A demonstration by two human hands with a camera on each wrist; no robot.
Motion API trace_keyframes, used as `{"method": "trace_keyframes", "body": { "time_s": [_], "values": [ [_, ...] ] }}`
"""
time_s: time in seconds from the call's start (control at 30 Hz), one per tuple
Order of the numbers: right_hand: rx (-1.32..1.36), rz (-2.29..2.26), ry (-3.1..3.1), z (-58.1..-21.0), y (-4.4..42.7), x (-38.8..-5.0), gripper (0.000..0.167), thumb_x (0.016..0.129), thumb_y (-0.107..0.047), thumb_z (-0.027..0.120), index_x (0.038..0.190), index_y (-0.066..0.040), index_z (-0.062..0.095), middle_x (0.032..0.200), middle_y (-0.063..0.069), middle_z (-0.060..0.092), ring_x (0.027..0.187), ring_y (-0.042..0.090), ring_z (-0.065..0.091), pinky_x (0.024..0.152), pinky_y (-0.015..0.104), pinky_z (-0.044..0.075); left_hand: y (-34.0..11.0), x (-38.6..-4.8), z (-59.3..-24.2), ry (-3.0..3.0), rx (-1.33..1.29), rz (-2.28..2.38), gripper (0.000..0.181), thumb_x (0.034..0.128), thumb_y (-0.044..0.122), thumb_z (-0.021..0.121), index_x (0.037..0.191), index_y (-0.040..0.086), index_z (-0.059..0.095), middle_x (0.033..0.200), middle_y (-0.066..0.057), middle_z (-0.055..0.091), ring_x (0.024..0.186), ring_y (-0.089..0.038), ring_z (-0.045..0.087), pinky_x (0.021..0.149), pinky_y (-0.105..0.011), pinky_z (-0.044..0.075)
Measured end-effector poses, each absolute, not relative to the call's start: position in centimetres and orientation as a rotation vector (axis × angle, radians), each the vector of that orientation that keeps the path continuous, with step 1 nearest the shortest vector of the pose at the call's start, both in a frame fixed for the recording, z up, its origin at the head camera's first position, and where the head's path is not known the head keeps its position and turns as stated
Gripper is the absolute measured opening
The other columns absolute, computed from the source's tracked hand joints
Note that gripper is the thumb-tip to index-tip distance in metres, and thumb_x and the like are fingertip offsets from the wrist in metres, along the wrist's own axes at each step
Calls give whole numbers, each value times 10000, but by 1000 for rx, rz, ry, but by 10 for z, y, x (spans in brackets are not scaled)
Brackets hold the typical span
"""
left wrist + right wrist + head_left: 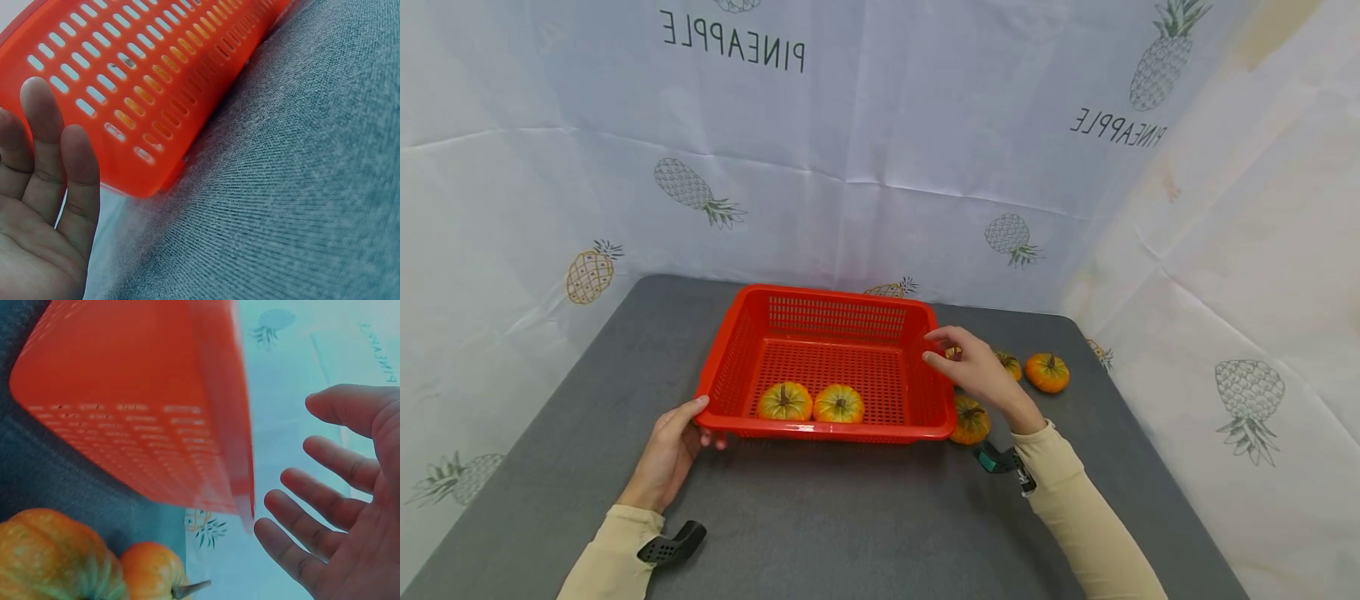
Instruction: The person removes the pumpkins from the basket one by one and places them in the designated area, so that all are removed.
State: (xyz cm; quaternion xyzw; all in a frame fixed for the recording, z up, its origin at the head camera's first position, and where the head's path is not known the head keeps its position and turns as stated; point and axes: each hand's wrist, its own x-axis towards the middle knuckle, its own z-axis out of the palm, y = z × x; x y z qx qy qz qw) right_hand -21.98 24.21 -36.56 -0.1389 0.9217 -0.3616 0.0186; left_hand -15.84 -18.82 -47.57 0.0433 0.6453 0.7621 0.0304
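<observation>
A red plastic basket with slotted walls stands on the table. Inside, along its front wall, lie two small orange-yellow pumpkins, a left one and a right one. My left hand grips the basket's front left corner, thumb on the rim; in the left wrist view its fingers lie against the outer wall. My right hand hovers at the right rim with fingers spread, holding nothing. Below it sits another pumpkin; the right wrist view shows a gap between fingertips and rim.
Right of the basket are more pumpkins: one at the far right, one partly behind my right hand, and one mostly hidden by it. A grey table carries everything. White cloth printed with pineapples hangs behind and at the sides.
</observation>
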Motion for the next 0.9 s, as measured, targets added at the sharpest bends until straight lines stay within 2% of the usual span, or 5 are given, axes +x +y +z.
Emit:
{"method": "trace_keyframes", "body": {
  "time_s": [0.17,0.3,0.6,0.8,0.9],
  "values": [
    [-470,-1081,2836,-360,234,-225,438,993,-366,646,1366,-151,565,1434,80,539,1252,325,558,967,500,528,-188,-158,-475,1999,115,2354,392,1087,350,438,805,129,596,631,0,571,636,-145,640,788,-284,464],
    [-483,-1042,2844,-355,225,-230,400,988,-379,649,1339,-200,580,1417,52,555,1210,304,578,941,488,537,-187,-159,-475,1996,125,2366,404,1088,338,438,780,121,585,629,1,557,630,-150,634,782,-284,471],
    [-605,-1054,2802,-347,204,-242,429,996,-398,636,1348,-158,583,1385,54,575,1232,257,572,972,481,507,-188,-158,-476,1993,151,2356,407,1090,343,430,768,146,583,633,19,559,635,-138,633,781,-282,463],
    [-645,-1072,2780,-343,190,-248,388,994,-430,631,1322,-229,583,1364,46,589,1199,198,582,946,448,518,-187,-158,-476,1996,115,2355,419,1086,353,437,759,133,581,632,8,556,637,-159,635,787,-284,464],
    [-656,-1083,2761,-340,183,-253,381,993,-426,633,1319,-235,584,1364,29,584,1217,210,568,968,459,508,-186,-158,-475,2001,107,2358,427,1085,353,438,756,121,581,630,1,551,634,-167,631,790,-283,471]
  ]
}}
